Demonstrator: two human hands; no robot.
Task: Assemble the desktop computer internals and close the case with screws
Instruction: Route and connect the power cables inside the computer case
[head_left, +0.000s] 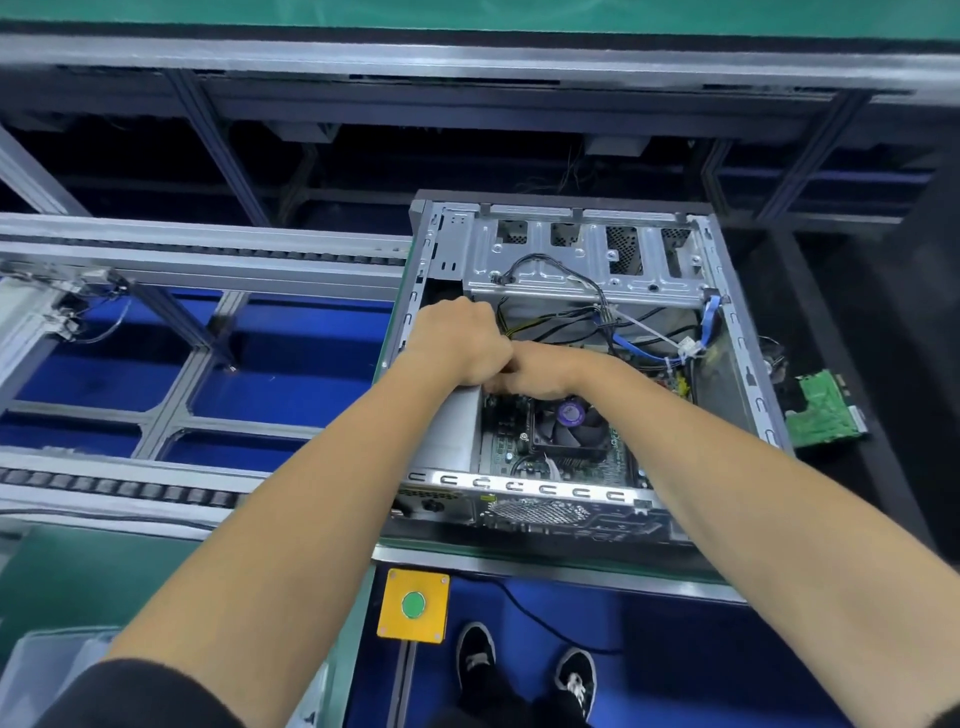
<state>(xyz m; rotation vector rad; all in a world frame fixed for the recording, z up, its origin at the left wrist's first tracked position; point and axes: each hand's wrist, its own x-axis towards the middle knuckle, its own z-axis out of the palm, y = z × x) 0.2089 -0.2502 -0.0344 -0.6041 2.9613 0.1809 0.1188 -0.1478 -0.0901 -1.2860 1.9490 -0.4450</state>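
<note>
Desktop case (737, 332) lies open on its side on the conveyor line (197, 260), side panel off, no screws in yet; so the task is mid-assembly, judged from the exposed internals; both hands are down inside the left half of the case, meeting just above the grey power supply (452, 426); left hand (460, 338) is curled into a fist over the top edge of that box, back of hand to camera, what it grips is hidden; right hand (535, 371) touches the left, fingers curled down toward the motherboard (506, 447) edge, grasp also hidden; can't tell if either holds a plug or just cable; yellow-black wires (506, 325) emerge right behind the left hand, so this is probably seating a power connector; CPU fan (569, 418) sits just beside the right wrist; blue SATA cable (636, 348) and black leads run loose across the upper bay; green drive board (823, 415) lies outside the case on the right, not yet fitted; to do it well: line up the connector keying before pushing, press straight down, support the board, keep slack wire away from the fan blades, confirm the latch clicks; route cables clear of the panel edge before closing.
</note>
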